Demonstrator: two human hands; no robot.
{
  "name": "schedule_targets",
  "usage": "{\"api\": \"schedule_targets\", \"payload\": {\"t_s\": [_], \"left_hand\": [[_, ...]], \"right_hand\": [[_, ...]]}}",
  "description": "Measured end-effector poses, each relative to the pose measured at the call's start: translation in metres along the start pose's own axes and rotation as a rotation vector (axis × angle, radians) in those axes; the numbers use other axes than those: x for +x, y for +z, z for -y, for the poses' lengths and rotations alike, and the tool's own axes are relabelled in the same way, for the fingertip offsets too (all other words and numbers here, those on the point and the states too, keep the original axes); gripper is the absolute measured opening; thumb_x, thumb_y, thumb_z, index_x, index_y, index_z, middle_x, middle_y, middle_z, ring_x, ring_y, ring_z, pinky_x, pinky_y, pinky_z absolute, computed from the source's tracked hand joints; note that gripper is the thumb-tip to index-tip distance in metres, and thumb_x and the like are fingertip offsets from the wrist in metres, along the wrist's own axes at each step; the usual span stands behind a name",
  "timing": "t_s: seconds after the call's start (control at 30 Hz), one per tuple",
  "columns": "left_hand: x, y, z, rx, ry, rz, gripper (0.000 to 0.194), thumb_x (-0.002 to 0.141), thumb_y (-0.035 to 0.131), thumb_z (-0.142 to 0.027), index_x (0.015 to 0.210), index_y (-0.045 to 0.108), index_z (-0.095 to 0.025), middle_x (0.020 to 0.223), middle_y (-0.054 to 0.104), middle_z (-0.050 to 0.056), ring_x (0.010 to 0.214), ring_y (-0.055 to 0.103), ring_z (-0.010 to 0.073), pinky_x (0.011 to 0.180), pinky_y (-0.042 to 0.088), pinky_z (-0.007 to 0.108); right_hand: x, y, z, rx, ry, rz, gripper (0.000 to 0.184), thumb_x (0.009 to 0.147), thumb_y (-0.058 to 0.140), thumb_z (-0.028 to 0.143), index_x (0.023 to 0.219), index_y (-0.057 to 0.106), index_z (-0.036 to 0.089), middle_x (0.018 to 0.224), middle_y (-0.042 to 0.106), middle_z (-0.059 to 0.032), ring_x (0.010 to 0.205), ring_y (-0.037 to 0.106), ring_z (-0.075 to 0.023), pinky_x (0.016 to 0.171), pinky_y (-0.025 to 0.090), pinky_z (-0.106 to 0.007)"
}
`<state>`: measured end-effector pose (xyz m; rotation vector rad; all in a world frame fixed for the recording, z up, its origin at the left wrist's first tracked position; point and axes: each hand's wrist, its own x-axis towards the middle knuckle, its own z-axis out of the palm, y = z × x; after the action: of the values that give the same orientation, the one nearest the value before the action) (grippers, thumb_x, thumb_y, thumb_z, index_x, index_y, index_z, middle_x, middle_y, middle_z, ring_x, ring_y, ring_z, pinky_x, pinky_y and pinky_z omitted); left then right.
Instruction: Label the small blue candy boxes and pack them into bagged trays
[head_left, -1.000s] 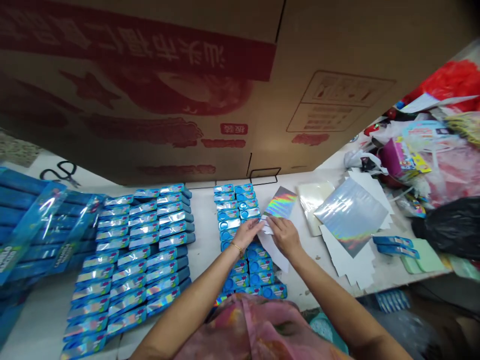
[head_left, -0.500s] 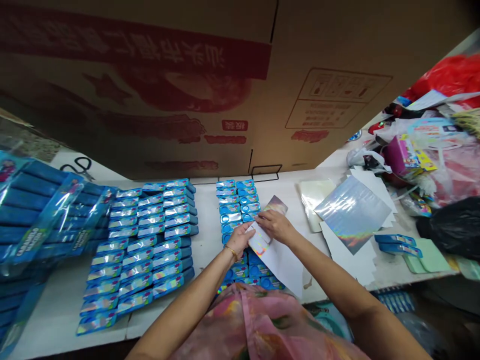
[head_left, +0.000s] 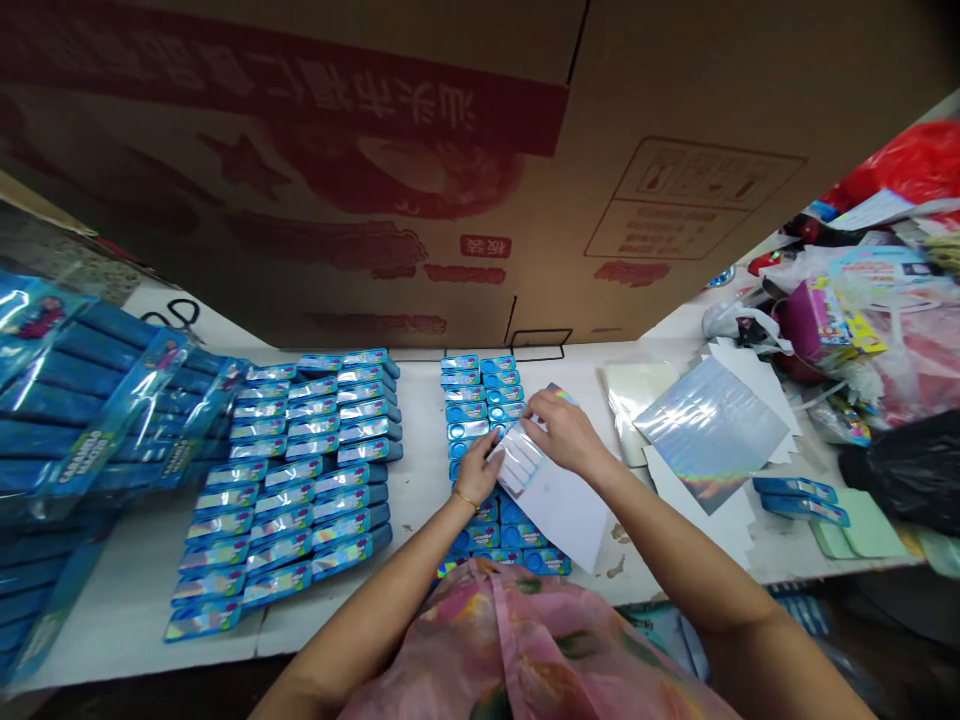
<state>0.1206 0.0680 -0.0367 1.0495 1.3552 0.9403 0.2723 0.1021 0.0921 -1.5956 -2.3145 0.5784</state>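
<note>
A white-backed label sheet [head_left: 566, 512] is held aslant over the central rows of blue boxes [head_left: 465, 412]. Its left edge is pinched by the left hand [head_left: 477, 472], apparently so that the paper is kept steady. The right hand [head_left: 562, 430] is curled over the upper edge; whether anything is clasped by it cannot be told, since its fingertips are partly hidden. More boxes [head_left: 358, 410] are lined up at the left, presumably so that each is kept in order. An iridescent sheet [head_left: 712, 430] is laid on white papers [head_left: 686, 515] at the right, probably for easy reach.
</note>
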Motion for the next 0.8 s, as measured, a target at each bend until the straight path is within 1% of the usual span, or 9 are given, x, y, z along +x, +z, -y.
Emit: {"api": "schedule_targets", "payload": {"t_s": [0.13, 0.2, 0.3, 0.37, 0.43, 0.53, 0.6, 0.7, 0.8], "left_hand": [[-0.002, -0.018, -0.014, -0.437, -0.131, -0.125, 0.044, 0.074, 0.047, -0.046, 0.106, 0.057, -0.017, 0.105, 0.061, 0.008, 0.091, 0.057, 0.0169, 0.076, 0.045, 0.03], [0.0, -0.028, -0.019, -0.51, -0.142, -0.162, 0.047, 0.071, 0.052, -0.047, 0.105, 0.057, -0.016, 0.101, 0.061, 0.007, 0.087, 0.058, 0.0152, 0.072, 0.046, 0.026], [0.009, -0.042, -0.018, -0.429, -0.149, -0.233, 0.047, 0.058, 0.068, -0.036, 0.099, 0.059, -0.014, 0.08, 0.064, 0.002, 0.07, 0.057, 0.0104, 0.063, 0.044, 0.021], [0.017, -0.049, -0.012, -0.361, -0.152, -0.288, 0.043, 0.057, 0.068, -0.032, 0.095, 0.061, -0.013, 0.067, 0.062, -0.001, 0.06, 0.055, 0.0084, 0.057, 0.042, 0.019], [0.027, -0.057, -0.003, -0.288, -0.14, -0.332, 0.039, 0.06, 0.064, -0.031, 0.094, 0.06, -0.012, 0.061, 0.06, -0.002, 0.056, 0.055, 0.0088, 0.054, 0.042, 0.02], [0.04, -0.066, 0.009, -0.142, -0.075, -0.374, 0.039, 0.064, 0.059, -0.028, 0.099, 0.058, -0.011, 0.063, 0.063, 0.0, 0.06, 0.058, 0.0119, 0.058, 0.044, 0.023], [0.046, -0.071, 0.014, -0.018, -0.022, -0.392, 0.039, 0.066, 0.057, -0.028, 0.1, 0.057, -0.011, 0.065, 0.064, 0.002, 0.064, 0.06, 0.014, 0.063, 0.045, 0.025], [0.052, -0.075, 0.017, 0.188, 0.039, -0.419, 0.037, 0.068, 0.056, -0.03, 0.102, 0.057, -0.013, 0.066, 0.065, 0.003, 0.067, 0.061, 0.0158, 0.068, 0.045, 0.027], [0.056, -0.075, 0.018, 0.31, 0.05, -0.436, 0.037, 0.069, 0.055, -0.029, 0.103, 0.057, -0.014, 0.067, 0.066, 0.003, 0.068, 0.061, 0.0164, 0.071, 0.044, 0.028]], "right_hand": [[0.039, 0.041, -0.007, 0.293, 0.225, 0.149, 0.01, 0.071, 0.053, 0.022, 0.066, 0.059, 0.017, 0.068, 0.059, 0.0008, 0.063, 0.051, -0.0113, 0.057, 0.035, -0.021], [0.05, 0.061, -0.01, 0.409, 0.3, 0.184, 0.011, 0.069, 0.055, 0.023, 0.062, 0.058, 0.015, 0.06, 0.056, 0.0024, 0.059, 0.05, -0.0104, 0.054, 0.033, -0.02], [0.058, 0.082, -0.007, 0.523, 0.352, 0.223, 0.014, 0.067, 0.057, 0.026, 0.059, 0.057, 0.015, 0.052, 0.051, 0.0044, 0.051, 0.046, -0.0087, 0.05, 0.032, -0.019], [0.061, 0.092, -0.004, 0.528, 0.384, 0.244, 0.016, 0.068, 0.057, 0.028, 0.06, 0.057, 0.015, 0.05, 0.05, 0.0051, 0.047, 0.044, -0.0078, 0.048, 0.031, -0.018], [0.065, 0.101, 0.0, 0.445, 0.394, 0.228, 0.016, 0.07, 0.056, 0.028, 0.061, 0.058, 0.015, 0.052, 0.052, 0.0045, 0.047, 0.045, -0.0076, 0.048, 0.031, -0.018], [0.073, 0.112, 0.005, 0.31, 0.385, 0.188, 0.016, 0.073, 0.055, 0.026, 0.061, 0.06, 0.015, 0.057, 0.057, 0.0018, 0.053, 0.049, -0.0089, 0.05, 0.032, -0.019], [0.078, 0.118, 0.006, 0.27, 0.385, 0.176, 0.016, 0.073, 0.055, 0.025, 0.062, 0.061, 0.015, 0.062, 0.06, -0.0003, 0.059, 0.052, -0.0104, 0.053, 0.032, -0.02], [0.083, 0.123, 0.007, 0.21, 0.387, 0.169, 0.016, 0.075, 0.055, 0.025, 0.065, 0.062, 0.016, 0.069, 0.063, -0.0025, 0.065, 0.054, -0.012, 0.057, 0.033, -0.02], [0.087, 0.126, 0.007, 0.154, 0.396, 0.18, 0.015, 0.076, 0.054, 0.025, 0.068, 0.063, 0.016, 0.073, 0.065, -0.0039, 0.069, 0.056, -0.0135, 0.059, 0.034, -0.021]]}}
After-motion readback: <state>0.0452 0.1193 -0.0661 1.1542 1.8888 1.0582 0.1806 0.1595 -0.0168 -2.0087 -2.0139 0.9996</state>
